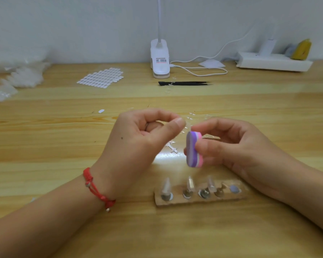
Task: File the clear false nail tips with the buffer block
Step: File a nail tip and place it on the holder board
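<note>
Buffer block (193, 149) sits upright in our right hand (237, 146) grip, thumb and fingers pinching it, mid-desk toward the near edge. Left hand (138, 144) grip pinches narrow on what we judge is a clear nail tip (183, 127), barely visible. We'd keep strokes short and light along the tip edge.

Soft, even, fairly bright light falls from above, leaving a white glare patch on the wooden surface (63, 138) between the hands and faint shadows under the forearms. The buffer block (193, 148) in the right hand (231, 146) is slightly motion-smeared. Plastic bags (21, 75) far left and a yellow object (302, 49) far right dissolve into blur. Whether the left hand (138, 138) pinches anything is too soft to tell.
</note>
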